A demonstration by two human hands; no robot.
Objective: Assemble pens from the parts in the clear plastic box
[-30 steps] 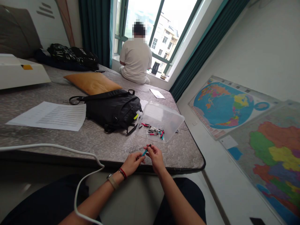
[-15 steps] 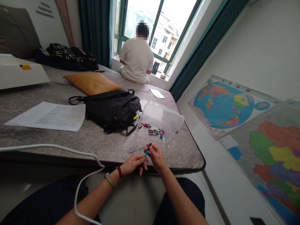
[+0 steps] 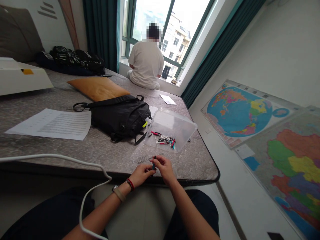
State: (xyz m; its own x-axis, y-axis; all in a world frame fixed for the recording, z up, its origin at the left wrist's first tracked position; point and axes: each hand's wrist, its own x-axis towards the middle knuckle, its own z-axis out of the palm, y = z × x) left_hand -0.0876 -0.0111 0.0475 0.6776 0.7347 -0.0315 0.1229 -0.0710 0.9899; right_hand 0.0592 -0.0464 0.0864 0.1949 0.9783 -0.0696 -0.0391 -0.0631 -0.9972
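My left hand and my right hand meet just above the mattress's front edge. Between their fingertips they hold a slim teal pen upright, and the fingers hide most of it. Ahead of them lies a clear plastic tray on the mattress. A pile of small pens and pen parts, in red, black and teal, sits in it, a short reach beyond my hands.
A black backpack lies left of the tray, with printed sheets further left. A white cable runs across the mattress front. A person sits by the window. Wall maps lean at right, past the mattress edge.
My hands have drawn closer together around the pen, which now stands more upright and shows less. The tray and the pile have not moved.
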